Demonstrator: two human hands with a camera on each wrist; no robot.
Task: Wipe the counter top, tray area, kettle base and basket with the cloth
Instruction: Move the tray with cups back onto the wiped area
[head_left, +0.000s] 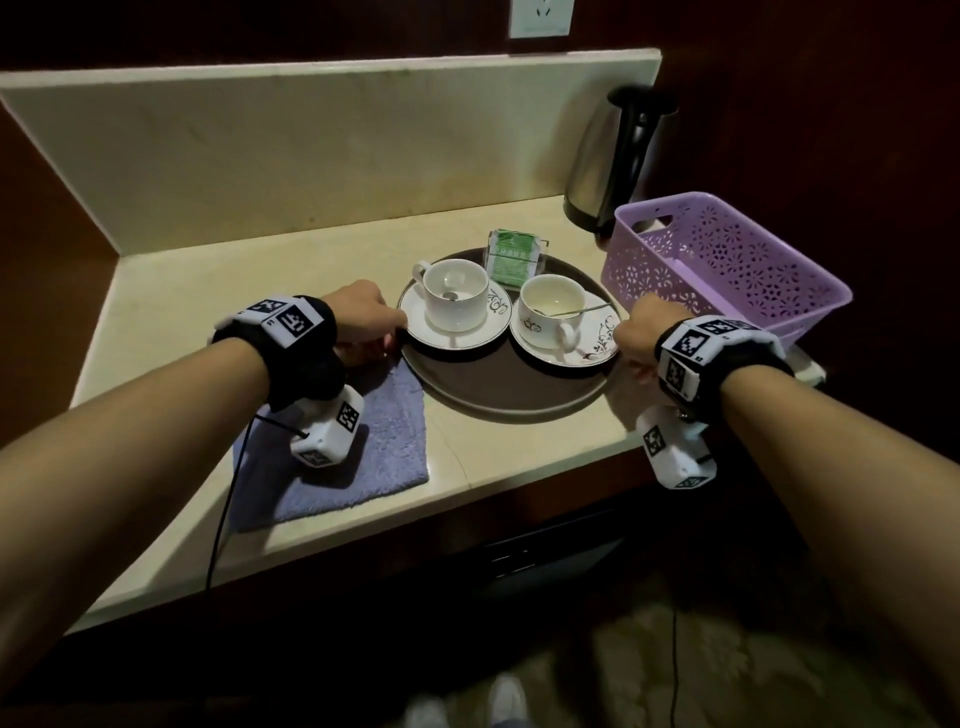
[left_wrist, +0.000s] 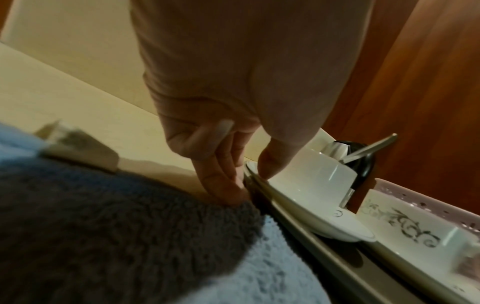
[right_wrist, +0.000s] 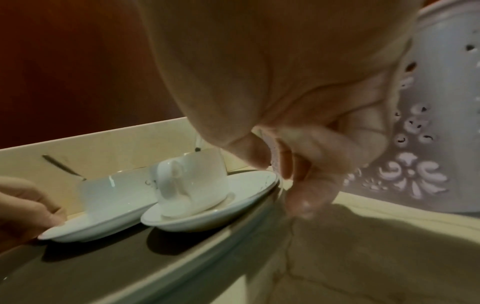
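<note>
A round brown tray (head_left: 498, 384) sits mid-counter with two white cups on saucers. My left hand (head_left: 374, 327) pinches its left rim, thumb on top and fingers under the edge, as the left wrist view shows (left_wrist: 249, 183). On the opposite rim my right hand (head_left: 631, 348) curls its fingers round the edge (right_wrist: 280, 185). The blue cloth (head_left: 384, 447) lies flat on the beige counter top (head_left: 208, 291) beneath my left wrist, touching the tray's left side. A purple basket (head_left: 727, 260) stands at the right, and the steel kettle (head_left: 608, 161) on its dark base stands behind it.
The left cup (head_left: 454, 293) and the right cup (head_left: 550, 312) each hold a spoon. A holder of green tea packets (head_left: 511, 257) stands at the tray's back. A backsplash wall runs behind the counter. The basket overhangs the counter's right end.
</note>
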